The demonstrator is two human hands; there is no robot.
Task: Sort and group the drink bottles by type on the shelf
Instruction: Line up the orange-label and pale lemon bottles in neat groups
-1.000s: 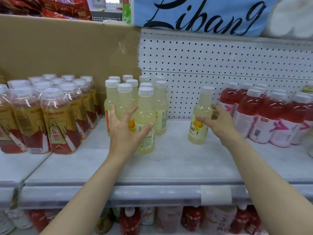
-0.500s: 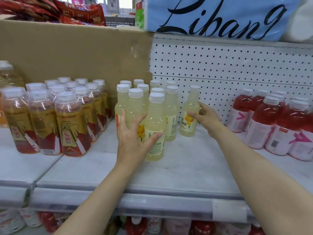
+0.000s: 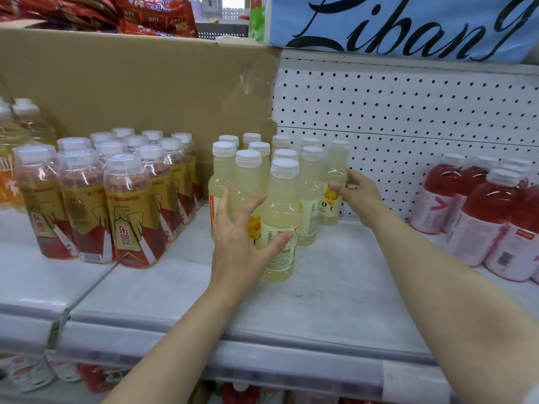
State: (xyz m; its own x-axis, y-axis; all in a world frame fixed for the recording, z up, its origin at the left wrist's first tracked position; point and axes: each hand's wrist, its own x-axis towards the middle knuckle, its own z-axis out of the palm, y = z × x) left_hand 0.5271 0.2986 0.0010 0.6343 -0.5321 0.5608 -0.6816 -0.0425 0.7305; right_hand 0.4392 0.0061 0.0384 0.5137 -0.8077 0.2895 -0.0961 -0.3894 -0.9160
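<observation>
Several pale yellow drink bottles [image 3: 250, 176] with white caps stand grouped mid-shelf. My left hand [image 3: 242, 243] is spread against the front of this group, its thumb touching the label of the front bottle [image 3: 284, 199]. My right hand [image 3: 357, 193] grips one more pale yellow bottle [image 3: 335, 170] at the group's back right corner, thumb in front and fingers behind it. That bottle stands upright beside the others. Gold-and-red bottles [image 3: 131, 214] are grouped to the left. Red drink bottles [image 3: 484, 211] with white-pink labels are grouped to the right.
The white shelf board [image 3: 335, 287] shows a bare stretch between the yellow and red groups. A cardboard box [image 3: 131, 88] stands behind the left bottles, and a pegboard back wall [image 3: 408, 112] behind the right ones. Orange bottles [image 3: 8, 170] sit far left. More drinks [image 3: 96, 377] fill the shelf below.
My right hand has carried the lone yellow bottle leftward from near the red group to the back right of the yellow group. My left hand stayed on the front bottles.
</observation>
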